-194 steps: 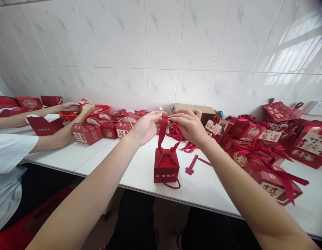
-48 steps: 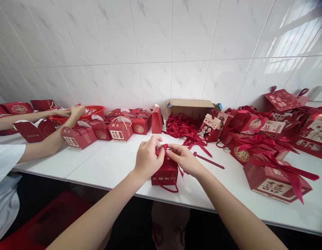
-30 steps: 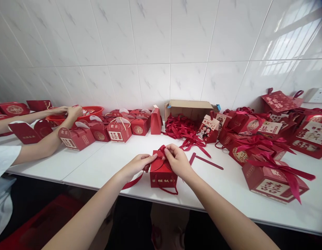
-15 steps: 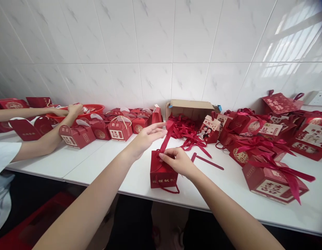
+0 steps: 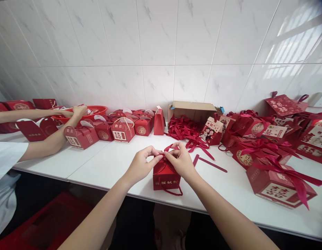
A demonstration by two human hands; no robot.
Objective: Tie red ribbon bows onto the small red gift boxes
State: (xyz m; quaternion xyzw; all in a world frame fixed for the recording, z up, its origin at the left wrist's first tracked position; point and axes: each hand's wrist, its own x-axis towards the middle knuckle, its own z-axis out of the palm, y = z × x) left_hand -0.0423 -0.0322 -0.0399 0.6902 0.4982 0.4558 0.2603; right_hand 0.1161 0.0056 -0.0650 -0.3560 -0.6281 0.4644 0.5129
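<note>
Atop a red cuboid box; left fingers and right fingers in pinches on satiny ribbon.

Grey-veined tiled wall, barred window reflection, white table.

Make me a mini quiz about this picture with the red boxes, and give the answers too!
1. True or false: the person's left hand and right hand are both at the top of one red box.
2. The tangled ribbons spill from: (a) a glass jar; (b) a cardboard box; (c) a blue bucket.
3. Fill the gap: the wall behind the white table is covered with ____.
Key: 1. True; 2. b; 3. tiles.
</note>
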